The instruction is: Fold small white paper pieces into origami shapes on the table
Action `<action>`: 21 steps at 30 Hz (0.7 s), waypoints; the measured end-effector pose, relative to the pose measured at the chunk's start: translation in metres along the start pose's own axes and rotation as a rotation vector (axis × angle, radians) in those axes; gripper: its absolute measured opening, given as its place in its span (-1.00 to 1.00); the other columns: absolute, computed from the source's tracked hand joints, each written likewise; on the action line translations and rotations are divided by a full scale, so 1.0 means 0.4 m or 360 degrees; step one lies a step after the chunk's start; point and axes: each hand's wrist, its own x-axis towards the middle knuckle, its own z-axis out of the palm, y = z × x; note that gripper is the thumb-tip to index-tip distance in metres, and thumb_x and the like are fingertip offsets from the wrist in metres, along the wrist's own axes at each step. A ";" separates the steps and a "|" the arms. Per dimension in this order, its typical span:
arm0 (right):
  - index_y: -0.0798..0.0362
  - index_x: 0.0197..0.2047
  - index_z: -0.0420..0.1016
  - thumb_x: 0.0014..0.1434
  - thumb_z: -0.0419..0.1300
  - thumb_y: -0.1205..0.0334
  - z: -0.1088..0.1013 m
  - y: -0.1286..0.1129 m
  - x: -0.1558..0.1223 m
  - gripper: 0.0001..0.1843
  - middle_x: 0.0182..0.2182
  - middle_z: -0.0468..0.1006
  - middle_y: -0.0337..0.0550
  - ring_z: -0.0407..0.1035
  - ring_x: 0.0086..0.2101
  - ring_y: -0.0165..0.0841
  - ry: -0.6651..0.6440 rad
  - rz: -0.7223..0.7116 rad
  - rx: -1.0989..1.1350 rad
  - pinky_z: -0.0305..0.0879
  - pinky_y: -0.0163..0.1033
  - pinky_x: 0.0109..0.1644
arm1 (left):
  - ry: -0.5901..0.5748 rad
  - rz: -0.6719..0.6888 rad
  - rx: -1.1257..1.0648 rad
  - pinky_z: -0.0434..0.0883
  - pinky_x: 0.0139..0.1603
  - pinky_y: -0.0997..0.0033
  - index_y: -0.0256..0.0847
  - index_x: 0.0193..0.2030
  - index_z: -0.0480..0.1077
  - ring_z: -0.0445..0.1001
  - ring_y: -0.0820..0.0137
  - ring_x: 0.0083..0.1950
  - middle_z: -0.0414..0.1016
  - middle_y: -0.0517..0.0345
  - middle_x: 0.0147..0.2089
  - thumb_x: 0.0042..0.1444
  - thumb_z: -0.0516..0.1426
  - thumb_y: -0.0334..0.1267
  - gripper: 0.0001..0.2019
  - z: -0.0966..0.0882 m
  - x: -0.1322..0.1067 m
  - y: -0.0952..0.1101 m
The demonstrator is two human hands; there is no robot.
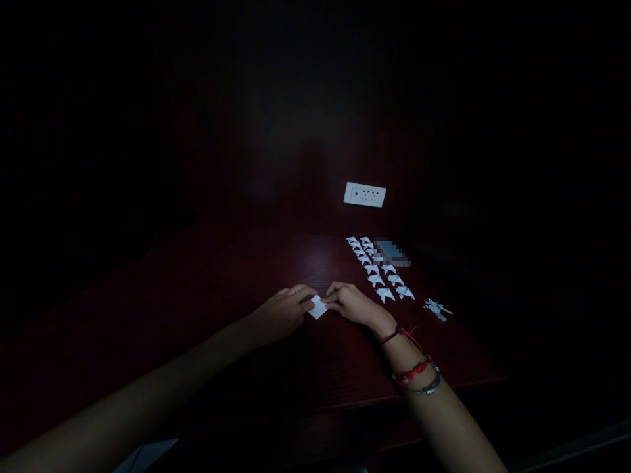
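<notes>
A small white piece of paper (318, 307), roughly diamond-shaped, is held between my two hands just above or on the dark red table (236, 269). My left hand (288, 312) grips its left corner, with a ring on one finger. On the opposite corner, the thumb and fingers of my right hand (351, 303) are pinched. Bracelets (414, 374) circle my right wrist and forearm. Beyond my right hand, several folded white paper pieces (376, 278) lie in two slanting rows.
Thin white paper strips (437, 309) lie in a small heap at the right. A phone-like flat object (401, 255), partly blurred out, rests beside the rows. A white socket panel (365, 194) is on the back wall. White paper (148, 454) shows below the table's front edge.
</notes>
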 end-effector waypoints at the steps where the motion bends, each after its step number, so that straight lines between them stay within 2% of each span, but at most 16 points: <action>1: 0.12 -0.25 0.44 0.05 0.05 0.34 -0.002 0.001 -0.001 -0.80 -0.32 0.38 -0.13 0.27 -0.27 -0.45 -0.0011 -0.0006 -0.0026 0.16 -0.37 -0.19 | 0.0000 0.0013 -0.0017 0.11 -0.03 0.33 -0.15 -0.04 0.18 0.06 0.30 0.09 0.13 0.12 0.08 -0.03 -0.07 -0.48 -0.63 0.006 0.001 -0.004; 6: 0.14 -0.32 0.44 0.06 0.05 0.30 -0.017 -0.012 -0.011 -0.83 -0.34 0.40 -0.11 0.29 -0.29 -0.44 -0.0134 -0.0012 -0.0214 0.16 -0.39 -0.24 | -0.0057 0.0022 -0.0102 0.08 -0.01 0.33 -0.16 0.06 0.09 0.10 0.36 0.10 0.16 0.11 0.09 0.06 -0.13 -0.46 -0.61 0.025 0.002 -0.016; 13: 0.11 -0.35 0.41 0.05 0.04 0.25 -0.055 -0.058 -0.028 -0.84 -0.35 0.42 -0.08 0.32 -0.35 -0.38 -0.0163 0.0172 -0.0509 0.13 -0.36 -0.39 | -0.0077 0.0031 -0.0142 0.09 -0.04 0.34 -0.13 0.06 0.07 0.15 0.36 0.03 0.20 0.16 0.07 0.03 -0.10 -0.47 -0.58 0.004 0.002 -0.005; 17: 0.09 -0.41 0.45 0.00 0.08 0.32 -0.068 -0.048 -0.029 -0.88 -0.39 0.42 -0.14 0.31 -0.36 -0.41 -0.0220 0.0108 -0.0411 0.12 -0.37 -0.40 | -0.0084 0.0021 -0.0148 0.09 -0.04 0.33 -0.15 0.07 0.07 0.13 0.34 0.03 0.18 0.15 0.08 0.02 -0.08 -0.46 -0.57 0.008 0.000 -0.009; 21: 0.06 -0.30 0.46 0.04 0.04 0.33 -0.062 -0.027 -0.021 -0.81 -0.38 0.40 -0.18 0.29 -0.35 -0.46 -0.0041 0.0112 -0.0207 0.14 -0.39 -0.28 | -0.0073 0.0010 -0.0188 0.10 -0.06 0.31 -0.14 0.05 0.10 0.12 0.31 0.03 0.16 0.13 0.09 0.05 -0.09 -0.41 -0.62 0.010 -0.003 -0.012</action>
